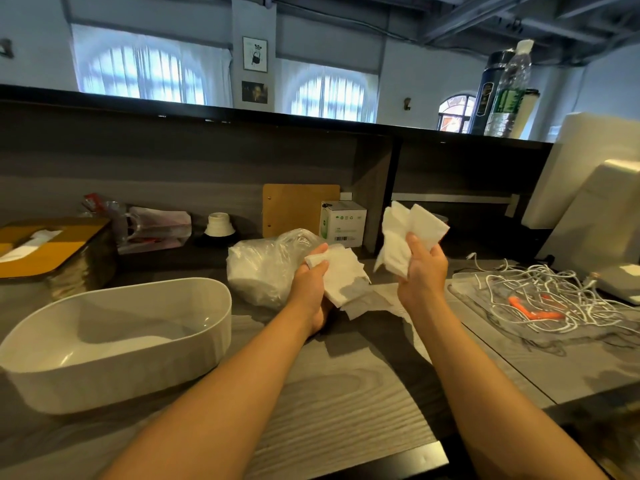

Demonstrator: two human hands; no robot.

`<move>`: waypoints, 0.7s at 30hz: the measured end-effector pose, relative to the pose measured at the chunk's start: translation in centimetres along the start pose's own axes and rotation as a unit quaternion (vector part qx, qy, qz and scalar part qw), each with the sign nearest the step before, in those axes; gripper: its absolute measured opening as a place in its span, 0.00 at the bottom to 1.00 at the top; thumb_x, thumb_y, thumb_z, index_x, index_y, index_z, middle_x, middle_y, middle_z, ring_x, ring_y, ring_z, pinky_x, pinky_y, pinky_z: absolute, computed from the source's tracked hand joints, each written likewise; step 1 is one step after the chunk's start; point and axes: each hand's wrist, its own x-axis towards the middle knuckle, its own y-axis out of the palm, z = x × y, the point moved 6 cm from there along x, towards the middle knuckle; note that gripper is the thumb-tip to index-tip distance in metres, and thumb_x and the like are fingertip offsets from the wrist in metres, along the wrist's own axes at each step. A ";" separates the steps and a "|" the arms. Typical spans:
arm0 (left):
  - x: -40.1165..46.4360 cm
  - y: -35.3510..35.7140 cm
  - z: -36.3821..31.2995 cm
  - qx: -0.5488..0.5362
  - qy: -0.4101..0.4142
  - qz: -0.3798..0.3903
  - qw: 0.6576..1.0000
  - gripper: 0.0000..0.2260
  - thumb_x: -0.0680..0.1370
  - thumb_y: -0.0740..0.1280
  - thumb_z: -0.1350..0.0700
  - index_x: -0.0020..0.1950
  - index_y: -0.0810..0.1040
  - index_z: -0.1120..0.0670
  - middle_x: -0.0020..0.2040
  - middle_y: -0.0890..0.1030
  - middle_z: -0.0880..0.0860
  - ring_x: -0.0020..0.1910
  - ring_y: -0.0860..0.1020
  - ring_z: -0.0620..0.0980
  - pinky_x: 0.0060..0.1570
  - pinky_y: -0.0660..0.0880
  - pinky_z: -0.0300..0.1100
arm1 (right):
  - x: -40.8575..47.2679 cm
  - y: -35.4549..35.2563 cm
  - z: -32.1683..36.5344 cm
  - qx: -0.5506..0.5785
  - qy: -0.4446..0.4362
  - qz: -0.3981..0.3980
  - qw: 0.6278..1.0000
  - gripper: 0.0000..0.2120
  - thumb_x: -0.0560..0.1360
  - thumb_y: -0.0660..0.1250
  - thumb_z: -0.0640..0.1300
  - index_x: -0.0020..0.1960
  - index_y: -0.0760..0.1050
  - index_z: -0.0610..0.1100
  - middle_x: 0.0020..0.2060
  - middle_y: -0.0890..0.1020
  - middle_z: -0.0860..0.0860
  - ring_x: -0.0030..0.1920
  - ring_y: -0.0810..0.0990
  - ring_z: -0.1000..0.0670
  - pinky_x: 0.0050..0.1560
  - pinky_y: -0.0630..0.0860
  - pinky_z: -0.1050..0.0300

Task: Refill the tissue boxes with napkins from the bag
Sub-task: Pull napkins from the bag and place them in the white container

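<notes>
Left hand (313, 282), centre of frame: fingers and thumb curled round a fanned stack of napkins (341, 282), held low, just above the counter (329, 410). Right hand (420, 268), right of centre and raised higher: fingers clamped on a second bunch of napkins (405, 233), sheets splayed upward and untidy.

Plastic bag (263, 268) of napkins: behind and just left of the left hand, touching or nearly touching the held stack; cannot tell which. Open white tissue box (114, 341): lower left of frame, lid off, interior bare, long axis running roughly left to right across the frame. Second box with brown lid (52, 247): far left, a tissue showing through its slot, judged already filled.

Key relation: white box lies to the left of both hands, well apart from the right hand, near the left. Left hand clearly the closer; right hand would have to cross over the left forearm to reach it.

Judgement: napkins out of the bag, not yet in the box. Both bunches uneven; squaring up or merging likely needed first, then laying flat along the box's long axis.

Also present: loose sheet (384, 299) on the counter under the hands; tangle of white cables (540, 292), right.
</notes>
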 end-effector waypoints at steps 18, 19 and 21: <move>-1.9 2.0 0.3 0.030 -0.037 0.157 0.986 0.11 0.80 0.63 0.57 0.62 0.78 0.52 0.59 0.82 0.59 0.59 0.80 0.59 0.63 0.75 0.58 | -0.4 1.4 -1.8 -0.249 0.058 0.112 0.960 0.08 0.76 0.70 0.42 0.55 0.79 0.44 0.47 0.85 0.46 0.46 0.85 0.46 0.45 0.82 0.50; -1.9 2.1 0.3 0.041 -0.031 0.163 0.985 0.13 0.80 0.62 0.62 0.63 0.77 0.53 0.60 0.82 0.59 0.60 0.80 0.59 0.62 0.76 0.57 | -0.3 1.2 -1.9 -0.248 0.054 0.105 0.962 0.06 0.76 0.70 0.41 0.53 0.79 0.46 0.46 0.85 0.47 0.47 0.85 0.46 0.46 0.83 0.49; -1.6 2.1 0.3 0.062 -0.022 0.150 0.987 0.18 0.79 0.59 0.69 0.67 0.74 0.56 0.60 0.81 0.60 0.59 0.80 0.59 0.57 0.79 0.54 | -0.2 0.9 -2.0 -0.261 0.050 0.088 0.960 0.04 0.75 0.71 0.41 0.48 0.79 0.49 0.45 0.84 0.48 0.48 0.84 0.46 0.51 0.82 0.44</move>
